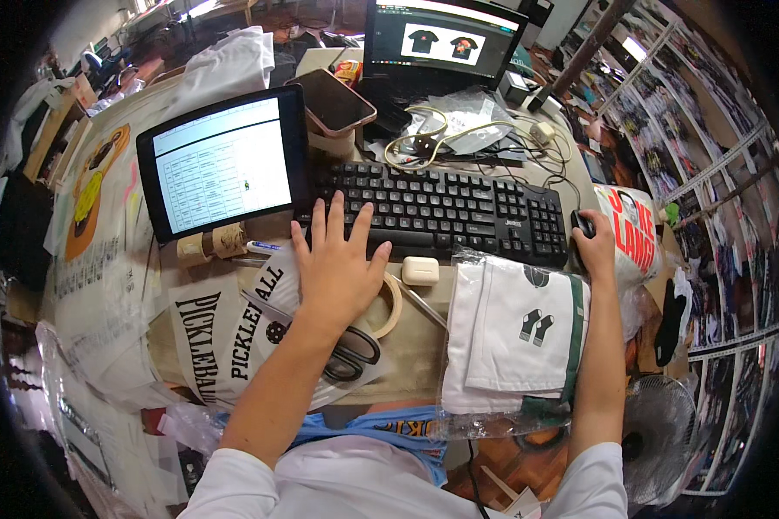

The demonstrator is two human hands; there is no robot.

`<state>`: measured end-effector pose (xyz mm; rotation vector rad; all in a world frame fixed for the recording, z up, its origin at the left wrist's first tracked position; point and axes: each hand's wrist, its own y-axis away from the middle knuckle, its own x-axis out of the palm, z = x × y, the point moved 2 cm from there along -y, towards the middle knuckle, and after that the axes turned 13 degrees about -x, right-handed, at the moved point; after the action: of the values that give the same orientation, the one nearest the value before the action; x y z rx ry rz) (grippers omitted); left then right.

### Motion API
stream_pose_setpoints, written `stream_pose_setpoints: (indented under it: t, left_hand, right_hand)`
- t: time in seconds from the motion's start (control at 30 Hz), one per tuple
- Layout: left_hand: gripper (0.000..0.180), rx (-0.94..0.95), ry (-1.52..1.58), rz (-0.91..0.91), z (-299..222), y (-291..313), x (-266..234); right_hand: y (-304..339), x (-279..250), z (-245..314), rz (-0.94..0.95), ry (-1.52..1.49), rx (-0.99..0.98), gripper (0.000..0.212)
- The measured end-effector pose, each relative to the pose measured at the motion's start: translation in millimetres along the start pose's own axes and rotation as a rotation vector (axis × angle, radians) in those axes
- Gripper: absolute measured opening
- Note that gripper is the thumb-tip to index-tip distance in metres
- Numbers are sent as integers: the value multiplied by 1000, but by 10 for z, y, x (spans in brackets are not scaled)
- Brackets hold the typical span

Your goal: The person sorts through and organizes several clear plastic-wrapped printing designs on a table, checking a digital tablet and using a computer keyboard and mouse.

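Note:
My left hand (337,272) lies with its fingers spread, their tips at the left end of a black keyboard (446,208). On the right, my right hand (597,249) is wrapped over a black computer mouse (583,225) beside the keyboard. Behind the keyboard a monitor (444,39) displays two black T-shirts. A tablet (225,164) showing a table of rows is propped up left of the keyboard. Under my left wrist are black-handled scissors (351,355), a roll of tan tape (391,313) and lettered transfer sheets (203,337). A white earbud case (420,272) sits in front of the keyboard.
A folded white garment (515,342) in clear plastic lies by my right forearm. A phone (336,101) leans behind the tablet. Cables (437,134) and plastic bags clutter the back. A fan (658,441) stands low at the right, near packed shelves (710,147).

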<state>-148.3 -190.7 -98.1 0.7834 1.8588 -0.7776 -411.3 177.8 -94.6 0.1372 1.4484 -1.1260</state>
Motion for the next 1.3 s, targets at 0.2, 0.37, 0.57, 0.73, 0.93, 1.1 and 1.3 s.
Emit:
stream_pose_setpoints:
  t: [0.2, 0.37, 0.57, 0.73, 0.93, 1.1, 1.3]
  left_hand:
    - [57, -27, 10, 25, 25, 13, -37]
    - [56, -20, 57, 4, 52, 0, -22]
    - [54, -1, 210, -27, 65, -61, -16]
    - [57, 15, 147, -26, 53, -50, 7]
    - [60, 3, 82, -13, 46, -34, 0]
    - [61, -4, 84, -11, 30, -26, -16]
    - [65, -21, 72, -31, 56, -26, 7]
  right_hand:
    - [1, 26, 14, -14, -34, -10, 31]
    - [-1, 33, 33, -22, -36, -24, 31]
    - [-13, 15, 51, 6, -26, -24, 33]
    - [-13, 43, -17, -30, -16, -6, 33]
    - [-11, 59, -19, -24, -1, -4, 31]
    - [-3, 50, -30, -25, -5, -13, 29]
    - [-38, 56, -9, 2, 7, -11, 28]
